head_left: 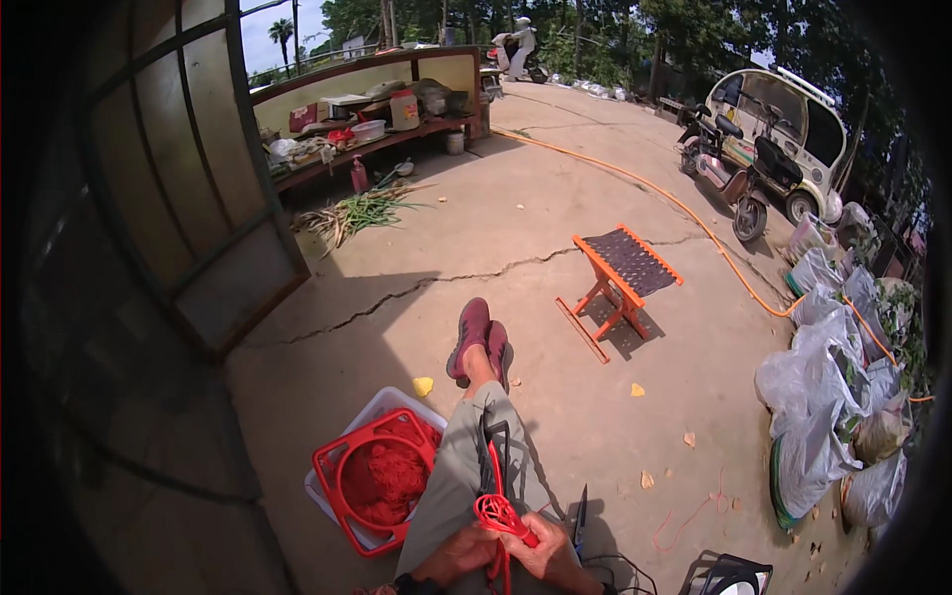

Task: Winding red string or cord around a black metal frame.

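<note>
Low in the view, just above my lap, my left hand (462, 551) and my right hand (547, 547) are closed together around a bundle of red cord (499, 513). Its looped strands stick out above my fingers, and more red strands hang below. A dark, narrow loop-shaped piece (505, 442) lies along my leg just beyond the bundle; what it is, I cannot make out. By my left leg stands a white plastic tub (319, 492) with a red square frame (327, 474) on it. Tangled red cord (393, 476) fills the frame's round opening.
An orange folding stool (633, 268) with a dark woven seat stands ahead. White sacks (815, 397) line the right side, where a yellow hose (684, 206) runs. Electric scooters (729, 178) and a small white vehicle (783, 119) are parked farther off. A metal-framed door (188, 169) is at left.
</note>
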